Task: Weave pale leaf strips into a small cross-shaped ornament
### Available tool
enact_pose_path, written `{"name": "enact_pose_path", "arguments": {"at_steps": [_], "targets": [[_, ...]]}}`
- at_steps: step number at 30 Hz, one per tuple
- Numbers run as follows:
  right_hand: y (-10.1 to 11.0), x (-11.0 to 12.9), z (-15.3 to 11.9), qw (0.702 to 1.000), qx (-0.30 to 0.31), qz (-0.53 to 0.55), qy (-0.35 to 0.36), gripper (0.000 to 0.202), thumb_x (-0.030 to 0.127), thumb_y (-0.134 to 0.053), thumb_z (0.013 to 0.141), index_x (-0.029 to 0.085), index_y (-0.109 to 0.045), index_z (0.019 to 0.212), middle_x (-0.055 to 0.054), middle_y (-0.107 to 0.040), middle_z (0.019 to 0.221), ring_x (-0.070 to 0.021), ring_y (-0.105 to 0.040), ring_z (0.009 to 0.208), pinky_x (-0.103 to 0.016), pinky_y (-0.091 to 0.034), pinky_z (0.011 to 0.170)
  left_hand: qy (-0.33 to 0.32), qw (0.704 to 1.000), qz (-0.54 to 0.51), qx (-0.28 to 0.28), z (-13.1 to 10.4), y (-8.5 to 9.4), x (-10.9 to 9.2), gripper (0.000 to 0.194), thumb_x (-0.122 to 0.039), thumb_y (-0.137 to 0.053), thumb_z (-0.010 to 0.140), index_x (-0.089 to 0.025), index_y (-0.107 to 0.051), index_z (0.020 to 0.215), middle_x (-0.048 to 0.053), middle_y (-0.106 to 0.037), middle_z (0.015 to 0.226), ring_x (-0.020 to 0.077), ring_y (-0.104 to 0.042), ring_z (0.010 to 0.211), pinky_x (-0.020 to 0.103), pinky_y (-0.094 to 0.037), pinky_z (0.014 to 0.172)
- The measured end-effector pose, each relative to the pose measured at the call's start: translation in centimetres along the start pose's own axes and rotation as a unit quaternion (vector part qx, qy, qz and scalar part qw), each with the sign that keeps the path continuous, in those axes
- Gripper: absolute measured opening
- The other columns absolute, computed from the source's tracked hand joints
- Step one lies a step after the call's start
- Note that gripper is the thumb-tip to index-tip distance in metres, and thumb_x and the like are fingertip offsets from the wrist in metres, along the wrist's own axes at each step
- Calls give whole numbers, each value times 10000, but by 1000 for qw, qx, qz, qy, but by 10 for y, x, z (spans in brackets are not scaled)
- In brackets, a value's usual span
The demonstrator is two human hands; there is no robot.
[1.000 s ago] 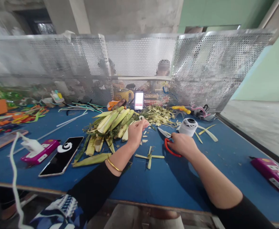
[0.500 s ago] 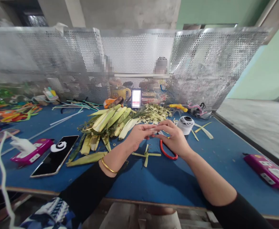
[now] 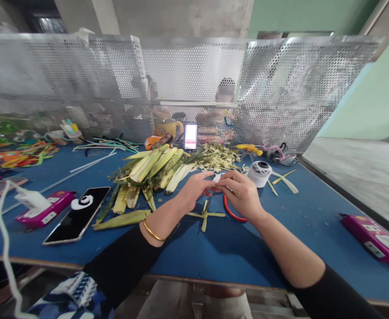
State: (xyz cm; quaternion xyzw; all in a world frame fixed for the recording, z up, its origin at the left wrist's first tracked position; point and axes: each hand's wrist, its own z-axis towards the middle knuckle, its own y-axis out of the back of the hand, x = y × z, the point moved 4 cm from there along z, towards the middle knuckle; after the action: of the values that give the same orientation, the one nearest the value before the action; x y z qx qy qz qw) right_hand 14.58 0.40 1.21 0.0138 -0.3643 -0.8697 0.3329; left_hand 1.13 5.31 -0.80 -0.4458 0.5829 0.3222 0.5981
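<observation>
The right hand (image 3: 246, 195), at the red-handled scissors (image 3: 233, 213) a second ago, has come across to meet the left hand (image 3: 193, 189) at the centre of the frame. The scissors now lie on the table partly hidden below the right hand, so the fingers of both hands gather at one small white strip (image 3: 217, 177). The left fingers grasp this strip at their tips; the right fingers are bent in against the same spot, but I cannot tell whether they pinch it too. Just below the hands, the corn-husk cross (image 3: 204, 215) lies untouched.

The surface is a blue tabletop (image 3: 214, 261), busy across its middle: a heap of corn husks (image 3: 157, 166) left of centre, husk shreds (image 3: 219, 157) behind the hands, and a white thread cone (image 3: 259, 175) right of centre. A black-screened phone (image 3: 75, 221) lies at lower left near a magenta power bank (image 3: 46, 208), and a similar purple device (image 3: 374, 239) sits at the right edge. A perforated metal screen (image 3: 194, 66) spans the upper frame, with people dimly visible behind it, and a pale green wall (image 3: 374, 106) fills the upper right
</observation>
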Motion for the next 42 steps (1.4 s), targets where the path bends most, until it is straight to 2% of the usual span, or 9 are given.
{"name": "enact_pose_path", "arguments": {"at_steps": [2,6,10,16,24,32,36,39,42], "targets": [[-1,1,0,1000,5,-25,11,260,250,-478,939,245,-728,867,-62,-663,924,-184,-603,844,-314,-460,755,24,999,-33,-26,-1,0,3,456,-171,-714,669,-137,-641,1118,29,-696,746,144,-653,684,229,-486,604],[0,3,-1,998,-1,-48,32,253,235,-476,941,241,-720,872,-61,-666,935,-182,-610,853,-307,-450,761,92,993,-74,13,-5,-8,4,82,-179,-694,692,-130,-660,748,30,-665,636,125,-633,597,232,-517,616],[0,3,0,999,2,-42,21,249,235,-478,938,244,-715,865,-59,-665,931,-179,-610,852,-303,-459,771,127,988,-84,17,-8,-11,3,151,-190,-638,742,-150,-619,597,26,-639,559,119,-605,555,237,-525,621],[2,0,2,999,5,5,-37,208,281,-532,914,236,-710,815,-63,-663,913,-188,-618,842,-309,-480,757,94,990,-100,-22,-4,-3,8,52,-143,-722,679,-140,-671,690,20,-658,623,115,-622,610,234,-520,642],[-1,-9,1,983,6,128,-128,143,296,-578,863,220,-667,782,-60,-659,919,-202,-618,882,-330,-474,817,40,994,-70,-72,-2,-1,6,100,-158,-773,659,-135,-698,719,30,-680,680,119,-640,619,265,-527,672],[-14,-25,-4,932,36,221,-286,199,382,-622,758,192,-578,720,0,-607,660,-148,-526,612,-288,-404,603,-7,997,3,-72,0,-1,4,78,-176,-748,682,-139,-698,730,34,-680,657,135,-648,634,258,-512,625],[-18,-30,-5,910,25,265,-318,210,363,-661,695,195,-559,770,0,-621,672,-155,-568,622,-293,-431,608,-16,998,8,-64,-2,-3,2,119,-215,-742,700,-133,-686,766,39,-687,678,147,-659,634,262,-516,609],[-17,-33,-6,906,-13,266,-329,219,316,-679,660,200,-551,796,-6,-642,692,-172,-602,659,-300,-459,623,-34,998,14,-52,-4,-5,1,208,-222,-800,643,-131,-687,792,34,-694,701,144,-657,671,265,-528,662],[-18,-33,-7,895,-18,276,-351,210,278,-699,622,198,-560,758,-4,-643,659,-177,-605,638,-306,-459,611,-47,997,30,-45,-4,-6,1,261,-226,-848,577,-131,-689,762,23,-691,697,133,-634,675,265,-524,688]]}}
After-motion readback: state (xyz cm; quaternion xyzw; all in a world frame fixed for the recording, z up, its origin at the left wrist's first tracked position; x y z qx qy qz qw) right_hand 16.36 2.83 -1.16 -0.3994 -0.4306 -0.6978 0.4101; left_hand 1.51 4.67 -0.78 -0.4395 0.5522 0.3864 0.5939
